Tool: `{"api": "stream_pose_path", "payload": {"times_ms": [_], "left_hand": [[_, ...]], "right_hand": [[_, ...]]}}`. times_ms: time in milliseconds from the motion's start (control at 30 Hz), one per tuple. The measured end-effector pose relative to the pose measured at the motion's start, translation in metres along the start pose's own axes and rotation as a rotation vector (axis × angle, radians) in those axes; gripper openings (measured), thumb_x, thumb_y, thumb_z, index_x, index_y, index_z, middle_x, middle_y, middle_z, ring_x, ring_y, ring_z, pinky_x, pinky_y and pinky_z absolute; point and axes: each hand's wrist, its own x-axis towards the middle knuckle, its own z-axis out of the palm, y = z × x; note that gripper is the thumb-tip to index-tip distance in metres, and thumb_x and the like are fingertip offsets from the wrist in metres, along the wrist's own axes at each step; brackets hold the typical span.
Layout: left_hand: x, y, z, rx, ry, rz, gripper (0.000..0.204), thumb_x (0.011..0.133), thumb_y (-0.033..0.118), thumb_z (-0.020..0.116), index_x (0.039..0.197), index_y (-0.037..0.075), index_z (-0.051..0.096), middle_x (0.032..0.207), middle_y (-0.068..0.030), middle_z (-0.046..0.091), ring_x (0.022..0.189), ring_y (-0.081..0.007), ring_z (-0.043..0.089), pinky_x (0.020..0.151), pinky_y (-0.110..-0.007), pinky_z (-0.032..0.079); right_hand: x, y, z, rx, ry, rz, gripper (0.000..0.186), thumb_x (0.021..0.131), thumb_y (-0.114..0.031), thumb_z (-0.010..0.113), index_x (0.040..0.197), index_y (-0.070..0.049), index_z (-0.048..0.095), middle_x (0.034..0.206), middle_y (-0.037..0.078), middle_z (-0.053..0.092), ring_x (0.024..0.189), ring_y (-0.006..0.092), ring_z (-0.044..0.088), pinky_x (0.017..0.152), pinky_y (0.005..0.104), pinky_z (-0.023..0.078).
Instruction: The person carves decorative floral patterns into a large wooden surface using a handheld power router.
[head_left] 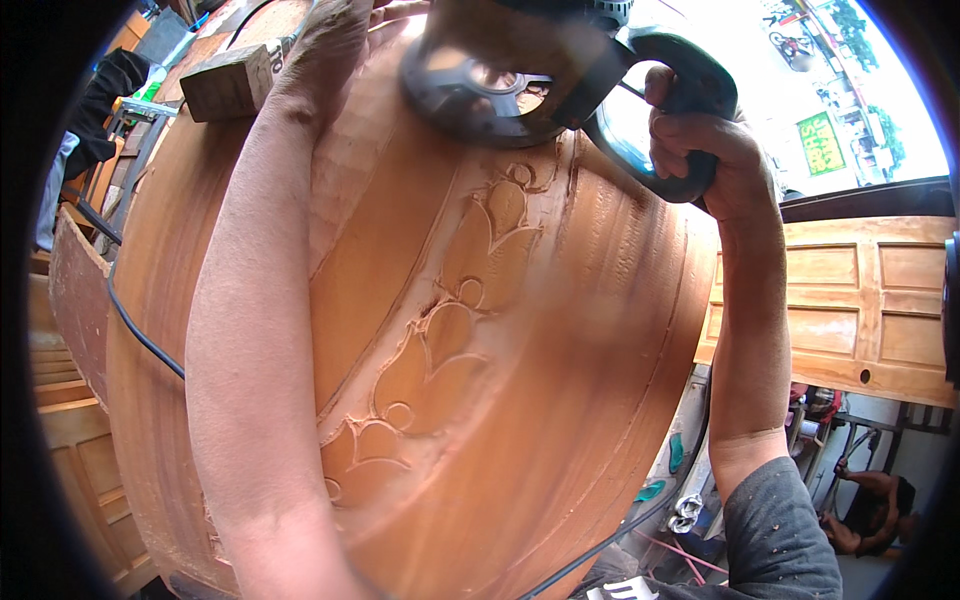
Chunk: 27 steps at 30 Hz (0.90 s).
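Note:
My right hand [695,150] is wrapped round the black loop handle of a router [490,95]. The router's round base rests at the far end of a large brown wooden panel [390,210]. At the top edge my left hand [350,25] is partly cut off; its fingers bend against the router's left side. Toward me from the base, a carved band of leaf-like curves and small rings [450,330] runs along the panel. My left forearm crosses over the panel's left part and hides some of it.
A wood block [228,82] sits on the panel's far left. Black cords [140,325] pass at the left and lower right. A panelled wooden door [840,290] is at the right. A person [875,510] is at the lower right, near green slippers [650,491] and pale tubes [688,510].

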Motion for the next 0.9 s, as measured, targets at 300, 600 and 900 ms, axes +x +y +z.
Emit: {"api": "stream_pose_path", "payload": {"times_ms": [300, 600, 900], "left_hand": [[0.002, -0.007, 0.002, 0.01, 0.011, 0.052, 0.061, 0.1, 0.061, 0.06, 0.135, 0.011, 0.061, 0.123, -0.0046, 0.067, 0.107, -0.0193, 0.065, 0.091, -0.034, 0.056], [0.006, -0.015, 0.009, 0.004, 0.055, 0.0, 0.059, 0.1, 0.059, 0.061, 0.134, 0.011, 0.061, 0.126, -0.0039, 0.065, 0.107, -0.0192, 0.062, 0.091, -0.034, 0.055], [0.009, -0.008, 0.007, -0.096, 0.024, -0.019, 0.06, 0.1, 0.057, 0.062, 0.135, 0.009, 0.058, 0.124, -0.008, 0.064, 0.107, -0.0204, 0.062, 0.089, -0.036, 0.058]], "right_hand": [[0.002, -0.002, 0.001, -0.073, -0.004, -0.015, 0.025, 0.085, -0.013, 0.071, 0.105, 0.002, 0.071, 0.068, 0.001, 0.056, 0.058, 0.0114, 0.055, 0.058, 0.0265, 0.043], [0.0, -0.005, -0.004, -0.073, -0.035, -0.024, 0.025, 0.087, -0.013, 0.07, 0.108, 0.001, 0.07, 0.068, 0.0, 0.054, 0.06, 0.0104, 0.055, 0.059, 0.0258, 0.043], [0.007, -0.003, -0.002, -0.036, -0.031, -0.012, 0.029, 0.085, -0.012, 0.072, 0.11, 0.002, 0.07, 0.068, 0.0, 0.053, 0.059, 0.0109, 0.054, 0.059, 0.0268, 0.043]]}}
